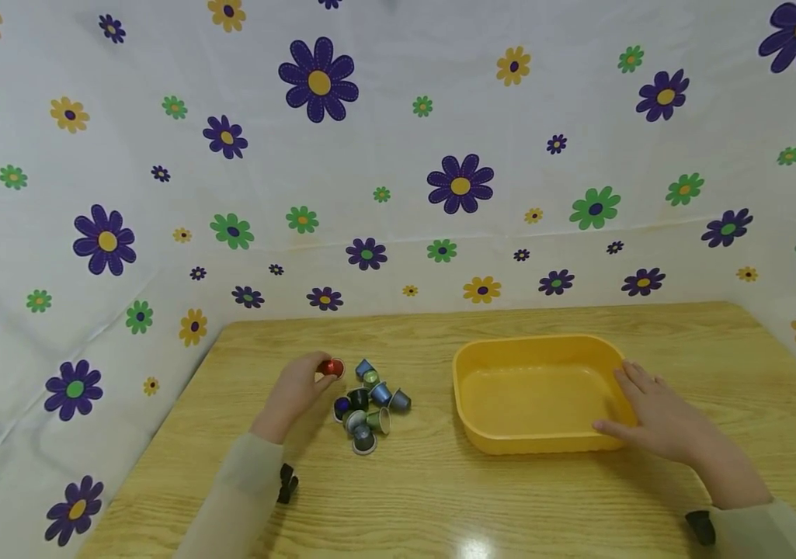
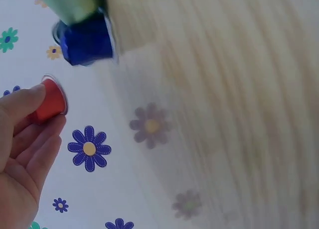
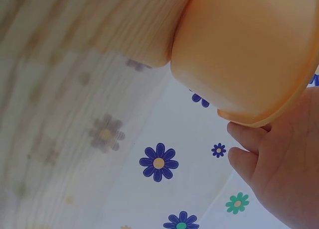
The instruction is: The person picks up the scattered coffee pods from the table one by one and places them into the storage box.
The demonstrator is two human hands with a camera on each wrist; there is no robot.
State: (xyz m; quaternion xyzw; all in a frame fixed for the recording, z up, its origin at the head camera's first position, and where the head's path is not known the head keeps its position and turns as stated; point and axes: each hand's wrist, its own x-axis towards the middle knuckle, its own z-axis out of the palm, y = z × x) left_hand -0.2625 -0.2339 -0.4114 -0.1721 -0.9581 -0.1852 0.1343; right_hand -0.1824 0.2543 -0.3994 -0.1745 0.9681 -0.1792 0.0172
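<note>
My left hand (image 1: 300,388) pinches a red coffee capsule (image 1: 331,369) between thumb and fingers, its rimmed end facing outward. In the left wrist view the red capsule (image 2: 51,100) shows between the thumb and fingertips. Just right of that hand lies a cluster of coffee capsules, among them a green one (image 1: 379,421), a blue one (image 1: 380,394) and a dark grey-green one (image 1: 364,437). My right hand (image 1: 663,419) rests at the right front corner of a yellow plastic tub (image 1: 544,444), fingers extended along its right rim and thumb spread over the front rim.
The tub stands on a light wood-grain table (image 1: 425,497), right of the capsules, with its inside bare. A white cloth with printed flowers (image 1: 398,155) hangs behind the table and along both sides. Each wrist carries a black strap piece (image 1: 287,484).
</note>
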